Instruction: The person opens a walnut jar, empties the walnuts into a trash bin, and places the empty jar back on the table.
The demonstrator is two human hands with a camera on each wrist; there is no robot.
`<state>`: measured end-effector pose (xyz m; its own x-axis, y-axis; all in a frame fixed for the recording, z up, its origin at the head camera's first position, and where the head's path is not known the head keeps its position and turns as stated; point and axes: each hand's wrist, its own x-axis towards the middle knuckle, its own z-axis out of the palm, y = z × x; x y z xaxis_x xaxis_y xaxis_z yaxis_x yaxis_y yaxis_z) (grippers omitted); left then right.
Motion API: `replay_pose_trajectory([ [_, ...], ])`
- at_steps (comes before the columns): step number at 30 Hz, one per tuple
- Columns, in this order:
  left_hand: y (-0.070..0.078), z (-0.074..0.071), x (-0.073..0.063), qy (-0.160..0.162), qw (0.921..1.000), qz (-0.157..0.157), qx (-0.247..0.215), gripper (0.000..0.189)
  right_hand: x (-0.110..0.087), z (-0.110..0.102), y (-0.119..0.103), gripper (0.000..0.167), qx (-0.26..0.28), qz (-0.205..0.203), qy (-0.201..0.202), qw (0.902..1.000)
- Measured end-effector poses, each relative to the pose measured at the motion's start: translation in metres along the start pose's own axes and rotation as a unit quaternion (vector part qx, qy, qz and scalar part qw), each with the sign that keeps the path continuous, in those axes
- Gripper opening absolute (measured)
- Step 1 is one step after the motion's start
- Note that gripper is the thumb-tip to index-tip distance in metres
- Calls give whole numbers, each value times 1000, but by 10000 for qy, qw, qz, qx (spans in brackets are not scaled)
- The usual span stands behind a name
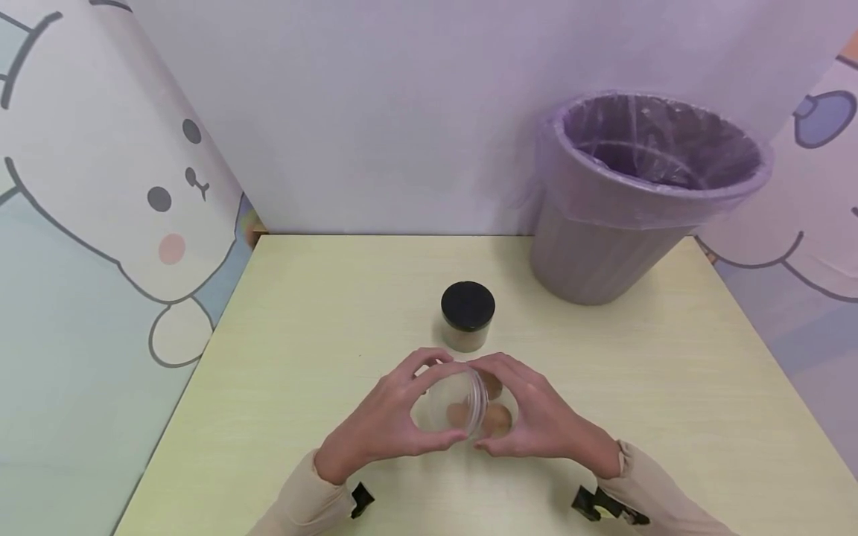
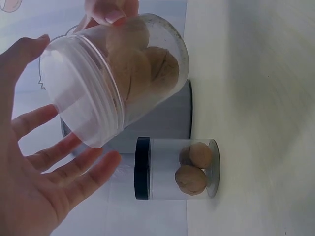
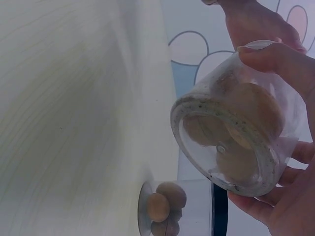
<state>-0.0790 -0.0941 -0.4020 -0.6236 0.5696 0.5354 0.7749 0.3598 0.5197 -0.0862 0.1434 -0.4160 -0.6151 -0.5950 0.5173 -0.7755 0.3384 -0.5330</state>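
Both hands hold a clear, tilted jar in front of me, above the table. Several round brown walnut-like balls lie inside it, seen through its base in the right wrist view. My left hand curves its thumb and fingers around the translucent lid end. Around the jar's body, near its base, my right hand grips with thumb and fingers. Just beyond the hands, a second clear jar stands upright with a black lid. Similar brown balls sit at its bottom.
A grey bin with a clear plastic liner stands at the back right of the pale yellow table. A plain wall rises behind the table. Panels with cartoon animals flank both sides.
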Motion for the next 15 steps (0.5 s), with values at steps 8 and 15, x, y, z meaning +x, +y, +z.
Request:
replay_pose_trajectory([
  [8, 1, 3, 0, 117, 9996, -234, -49, 62, 0, 0, 1, 91, -48, 69, -27, 10000],
  [15, 3, -2, -1, -152, 9996, -234, 77, 67, 0, 0, 3, 89, -74, 38, -13, 10000],
])
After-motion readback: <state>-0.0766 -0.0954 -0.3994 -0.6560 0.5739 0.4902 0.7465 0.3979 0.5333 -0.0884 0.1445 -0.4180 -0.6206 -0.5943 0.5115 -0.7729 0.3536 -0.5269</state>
